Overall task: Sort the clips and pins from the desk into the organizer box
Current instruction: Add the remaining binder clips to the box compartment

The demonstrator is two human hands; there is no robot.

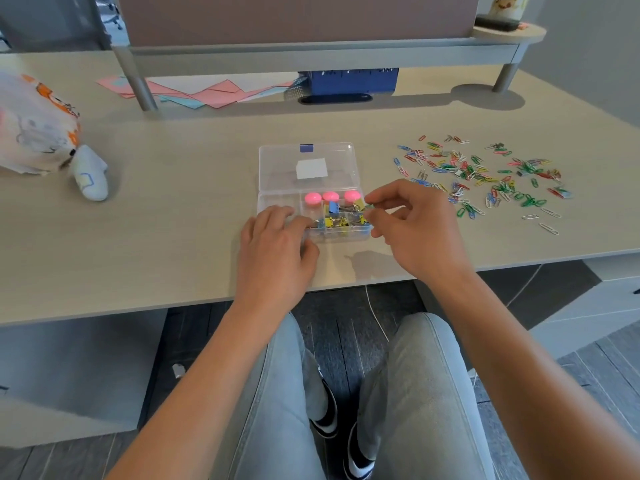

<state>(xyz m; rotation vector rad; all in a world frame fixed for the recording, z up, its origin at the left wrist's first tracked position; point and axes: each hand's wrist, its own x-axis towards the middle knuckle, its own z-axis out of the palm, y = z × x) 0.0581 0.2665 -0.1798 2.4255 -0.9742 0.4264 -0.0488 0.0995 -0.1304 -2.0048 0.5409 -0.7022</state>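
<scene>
The right hand [412, 220] is held just above the right end of the organizer box [310, 192], its thumb and forefinger pinched on something small and greenish (most likely a paper clip, though it is too small to be sure), so that it can be dropped into a compartment rather than onto the table [173, 209]. The left hand [277, 237] is laid on the near-left corner of the box with its fingers relaxed and spread over the rim; the box is judged to be steadied in this way, since a light plastic case would slide under a nudge.

The box is placed at the middle of the table near its front edge, within easy reach of both hands, and its clear lid [308, 164] is folded back on the far side so that every compartment is left open. In the compartments, three pink round-headed pins [330, 197] are seen along the far row, and yellow and blue binder clips [341, 216] are gathered in front of and beside them.

To the right of the box, well apart from it, a loose scatter of coloured paper clips [481, 174] is spread on the table, so most of the sorting is judged to remain. Far to the left of the box a soft toy [45, 140] is lying, and beyond the box pink and blue papers [207, 90] are tucked under a raised shelf [311, 51].
</scene>
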